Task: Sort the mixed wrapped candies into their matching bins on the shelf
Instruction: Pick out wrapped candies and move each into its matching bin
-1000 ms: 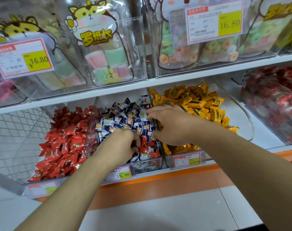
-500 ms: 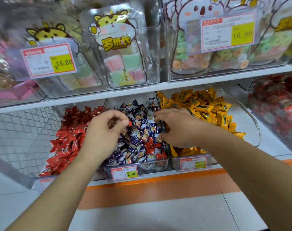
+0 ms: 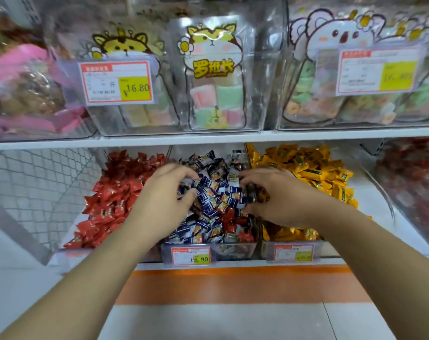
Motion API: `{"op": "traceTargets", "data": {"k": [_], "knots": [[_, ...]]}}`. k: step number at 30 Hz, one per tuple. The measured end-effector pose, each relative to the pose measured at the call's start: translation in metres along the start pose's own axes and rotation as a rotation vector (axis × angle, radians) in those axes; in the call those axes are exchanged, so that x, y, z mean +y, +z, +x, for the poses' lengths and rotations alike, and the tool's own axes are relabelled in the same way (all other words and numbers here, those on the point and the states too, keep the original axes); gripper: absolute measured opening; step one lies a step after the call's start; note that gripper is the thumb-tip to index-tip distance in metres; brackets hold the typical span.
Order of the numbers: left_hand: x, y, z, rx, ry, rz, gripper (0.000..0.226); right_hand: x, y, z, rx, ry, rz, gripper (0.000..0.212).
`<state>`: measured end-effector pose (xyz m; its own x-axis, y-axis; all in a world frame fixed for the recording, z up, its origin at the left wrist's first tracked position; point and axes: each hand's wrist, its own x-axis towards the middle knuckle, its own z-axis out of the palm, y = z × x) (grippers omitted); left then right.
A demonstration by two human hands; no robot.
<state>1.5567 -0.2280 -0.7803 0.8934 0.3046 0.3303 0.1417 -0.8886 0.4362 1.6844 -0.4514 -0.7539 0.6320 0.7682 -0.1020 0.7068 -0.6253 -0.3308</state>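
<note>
Fingers [image 3: 184,182] of left hand [image 3: 164,202] curl down into the blue candies [image 3: 213,192] in the middle bin [image 3: 233,251], centre of frame; whether they've got hold of a piece, can't tell. Right hand [image 3: 279,197] is curled too, pinching a dark wrapped candy [image 3: 251,192] at the bin's right edge. A few red candies [image 3: 229,217] sit mixed in w/ the blue, lower centre. Red candy pile [image 3: 115,192] lies left, yellow candies [image 3: 313,173] right. Price tag [image 3: 191,256] reads 19.90.
</note>
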Motion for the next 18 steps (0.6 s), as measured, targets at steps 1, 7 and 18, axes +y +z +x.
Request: {"op": "traceTargets", "data": {"k": [1,7,18], "knots": [[0.004,0.009,0.001,-0.06,0.034,-0.032,0.025,0.0,0.0,0.0,-0.003,-0.003,-0.001,0.063],[0.017,0.063,0.01,-0.381,0.108,-0.03,0.034,0.001,-0.001,-0.002,-0.016,0.009,-0.01,0.062],[0.011,0.081,0.015,-0.335,0.231,0.225,0.029,0.003,0.001,0.0,-0.032,0.015,-0.002,0.061]]}}
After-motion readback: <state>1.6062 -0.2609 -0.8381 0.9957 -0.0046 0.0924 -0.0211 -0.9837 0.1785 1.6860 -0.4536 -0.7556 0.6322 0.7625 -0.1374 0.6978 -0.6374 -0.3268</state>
